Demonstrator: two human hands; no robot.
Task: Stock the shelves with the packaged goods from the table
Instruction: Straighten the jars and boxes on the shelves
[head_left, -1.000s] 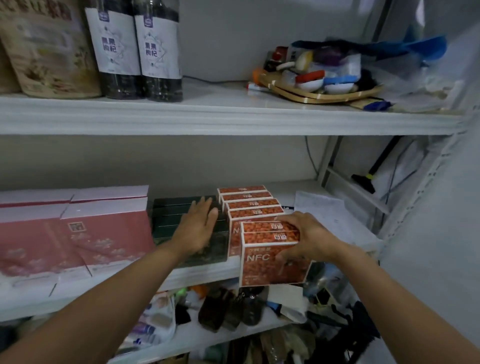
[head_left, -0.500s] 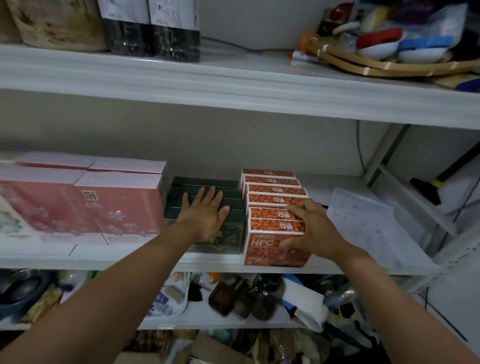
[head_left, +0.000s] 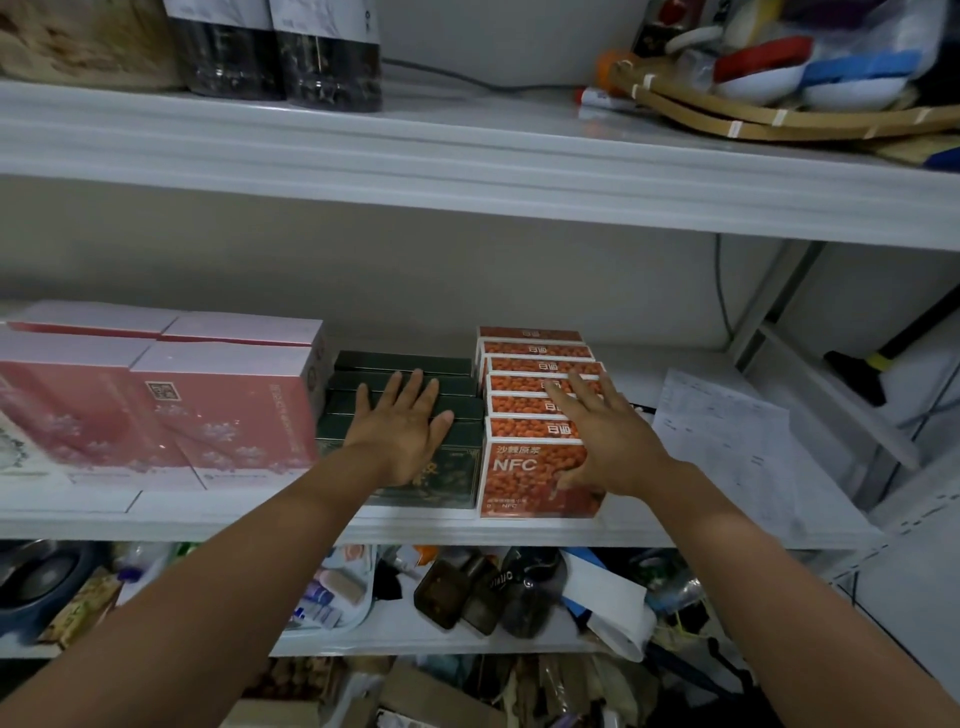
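The shelf (head_left: 441, 527) is smooth and white; at its front edge the orange boxes (head_left: 514, 488) look like glossy printed card, the dark green boxes (head_left: 405, 362) have a faint sheen, the pink boxes (head_left: 223, 415) are satin card, the paper sheet (head_left: 727, 431) matt

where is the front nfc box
In the head view the NFC box stands at the front of the middle shelf, right of centre, beside the green boxes, with the right hand on it.
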